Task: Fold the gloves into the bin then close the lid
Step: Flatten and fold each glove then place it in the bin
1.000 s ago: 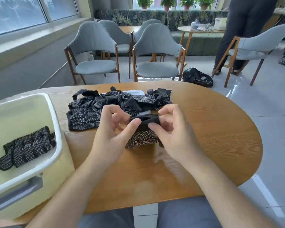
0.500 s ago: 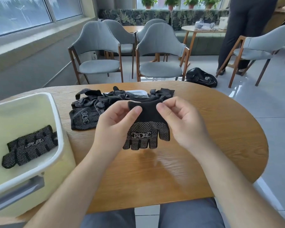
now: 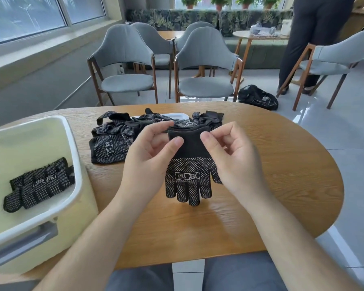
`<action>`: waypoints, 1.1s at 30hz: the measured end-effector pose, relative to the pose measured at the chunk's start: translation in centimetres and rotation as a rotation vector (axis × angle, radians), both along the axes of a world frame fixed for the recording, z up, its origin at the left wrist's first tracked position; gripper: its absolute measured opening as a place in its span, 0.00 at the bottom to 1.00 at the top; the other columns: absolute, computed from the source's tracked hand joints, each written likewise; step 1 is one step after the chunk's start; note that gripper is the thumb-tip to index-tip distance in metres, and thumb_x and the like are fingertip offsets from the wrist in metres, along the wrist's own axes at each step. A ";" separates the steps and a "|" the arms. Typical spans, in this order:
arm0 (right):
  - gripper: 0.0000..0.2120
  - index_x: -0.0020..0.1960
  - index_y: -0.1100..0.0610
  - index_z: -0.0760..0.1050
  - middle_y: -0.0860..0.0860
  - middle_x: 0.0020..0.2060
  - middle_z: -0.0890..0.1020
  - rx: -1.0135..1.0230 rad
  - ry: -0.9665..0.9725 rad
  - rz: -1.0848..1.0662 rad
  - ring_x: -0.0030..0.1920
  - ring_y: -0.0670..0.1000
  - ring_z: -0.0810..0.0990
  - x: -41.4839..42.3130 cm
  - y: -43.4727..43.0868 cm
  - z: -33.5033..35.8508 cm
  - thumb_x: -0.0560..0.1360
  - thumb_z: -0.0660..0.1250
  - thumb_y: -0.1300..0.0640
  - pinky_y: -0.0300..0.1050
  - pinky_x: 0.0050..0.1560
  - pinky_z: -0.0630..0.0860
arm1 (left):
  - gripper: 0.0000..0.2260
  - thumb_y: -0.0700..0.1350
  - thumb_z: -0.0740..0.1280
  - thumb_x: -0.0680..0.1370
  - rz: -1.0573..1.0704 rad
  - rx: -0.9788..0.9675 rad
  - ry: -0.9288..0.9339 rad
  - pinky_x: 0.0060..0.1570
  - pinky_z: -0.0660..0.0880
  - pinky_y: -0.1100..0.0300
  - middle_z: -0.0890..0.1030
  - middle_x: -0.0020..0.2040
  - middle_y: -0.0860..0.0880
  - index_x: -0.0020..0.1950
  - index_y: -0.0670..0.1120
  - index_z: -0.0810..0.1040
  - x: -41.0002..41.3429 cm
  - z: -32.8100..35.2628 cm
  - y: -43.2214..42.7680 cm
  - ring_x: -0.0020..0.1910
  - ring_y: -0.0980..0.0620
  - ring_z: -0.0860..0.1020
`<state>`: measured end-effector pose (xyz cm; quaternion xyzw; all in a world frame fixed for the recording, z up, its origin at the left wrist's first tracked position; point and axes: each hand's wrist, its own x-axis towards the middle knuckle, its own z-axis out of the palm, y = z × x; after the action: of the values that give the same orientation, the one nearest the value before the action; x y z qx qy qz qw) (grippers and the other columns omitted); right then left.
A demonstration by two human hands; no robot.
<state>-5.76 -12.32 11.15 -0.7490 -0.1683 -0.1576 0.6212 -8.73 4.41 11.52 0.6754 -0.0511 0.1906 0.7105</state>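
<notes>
A black, white-dotted glove (image 3: 187,171) hangs cuff-up, fingers down, at centre just above the counter (image 3: 282,185), its cuff pinched by the left hand (image 3: 147,158) and right hand (image 3: 237,164). At 12 o'clock a loose heap of gloves (image 3: 118,141) partly covers a flat white lid (image 3: 172,115). At 9 o'clock stands the open pale-yellow bin (image 3: 74,148), with a folded bundle (image 3: 42,183) inside.
</notes>
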 end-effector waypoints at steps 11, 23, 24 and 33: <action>0.03 0.51 0.52 0.84 0.48 0.43 0.88 -0.188 0.254 0.146 0.43 0.47 0.86 4.8 -0.7 2.4 0.77 0.75 0.55 0.50 0.51 0.83 | 0.06 0.50 0.73 0.78 0.159 0.533 0.219 0.30 0.69 0.67 0.78 0.36 0.57 0.46 0.50 0.79 3.7 2.7 1.4 0.30 0.62 0.74; 0.06 0.50 0.51 0.84 0.42 0.51 0.83 -0.442 -0.153 0.108 0.51 0.42 0.81 2.6 -2.5 -4.0 0.74 0.76 0.59 0.30 0.48 0.71 | 0.08 0.40 0.73 0.75 0.112 0.805 0.016 0.40 0.68 0.71 0.80 0.44 0.57 0.48 0.51 0.77 1.6 -3.6 1.6 0.43 0.63 0.75; 0.06 0.49 0.51 0.84 0.41 0.53 0.83 -0.478 -0.122 0.125 0.53 0.42 0.81 1.8 -2.9 -6.2 0.73 0.76 0.58 0.33 0.49 0.73 | 0.08 0.40 0.72 0.75 0.055 0.874 0.029 0.43 0.68 0.69 0.80 0.46 0.57 0.47 0.51 0.77 1.1 -5.6 1.8 0.46 0.60 0.75; 0.04 0.47 0.49 0.83 0.40 0.52 0.79 -0.630 -0.153 0.160 0.54 0.45 0.79 -2.7 -4.5 -11.2 0.72 0.72 0.51 0.48 0.52 0.78 | 0.08 0.43 0.71 0.70 -0.102 1.183 -0.215 0.49 0.73 0.51 0.81 0.54 0.56 0.47 0.48 0.77 -2.4 -11.1 2.2 0.54 0.49 0.76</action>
<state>-8.46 -16.81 -0.02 -0.8747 -0.3130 -0.1044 0.3550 -11.11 6.65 0.46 0.9298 -0.2520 0.1627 0.2133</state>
